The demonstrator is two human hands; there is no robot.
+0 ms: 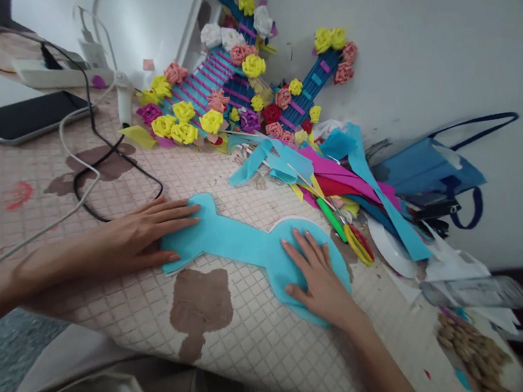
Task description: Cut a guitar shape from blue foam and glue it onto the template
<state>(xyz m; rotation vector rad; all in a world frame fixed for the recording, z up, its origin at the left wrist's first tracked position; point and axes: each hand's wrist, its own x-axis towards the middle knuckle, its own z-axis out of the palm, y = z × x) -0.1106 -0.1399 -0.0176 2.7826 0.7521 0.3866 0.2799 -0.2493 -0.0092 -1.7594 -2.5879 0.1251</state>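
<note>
A light-blue paper cutout lies flat on the table, with a round right end, a narrow middle strip and a wider angular left end. White backing shows along parts of its edge. My left hand rests on the left end, fingers stretched out and pointing right. On the round end lies my right hand, palm down with fingers spread. Neither hand grips anything. Beyond the round end, yellow-handled scissors lie beside a green marker.
Paper strips are heaped behind the cutout. Paper-flower decorations lean at the wall. Leftward lie a tablet, a white glue gun and cables. A blue bag and a pile of peanuts are at right.
</note>
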